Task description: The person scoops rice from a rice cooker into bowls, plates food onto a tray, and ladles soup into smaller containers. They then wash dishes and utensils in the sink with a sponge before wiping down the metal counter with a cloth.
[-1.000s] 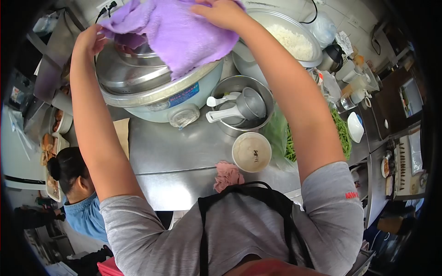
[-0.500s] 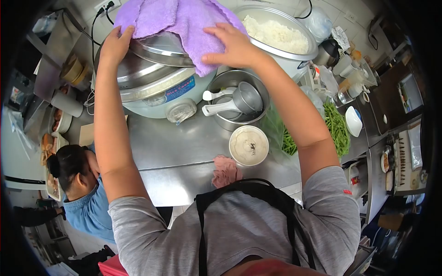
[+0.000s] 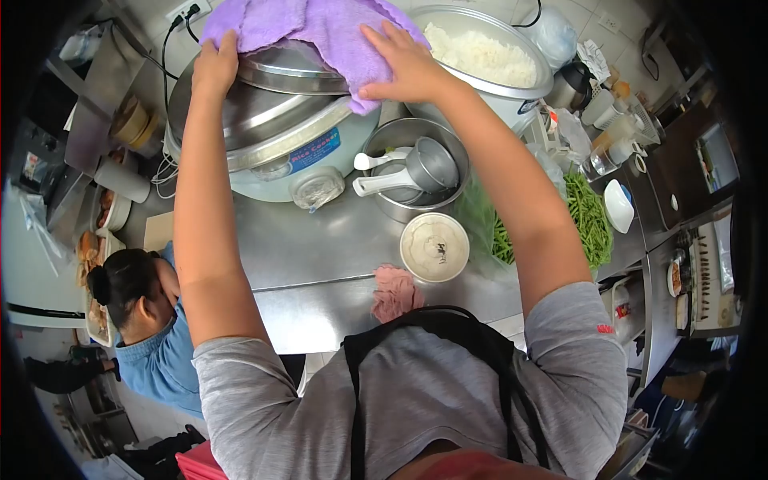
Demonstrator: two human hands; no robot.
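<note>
A purple towel (image 3: 320,24) with a soft, fluffy-looking surface lies loosely draped over the far side of a rice cooker's shiny metal lid (image 3: 268,120), its far edge out of view. It is spread wide and creased, with a corner hanging down on the right to the cooker's rim. The near part of the round, stepped lid is bare. The large, pale rice cooker (image 3: 260,189) stands upright, its blue label (image 3: 315,152) facing near.
</note>
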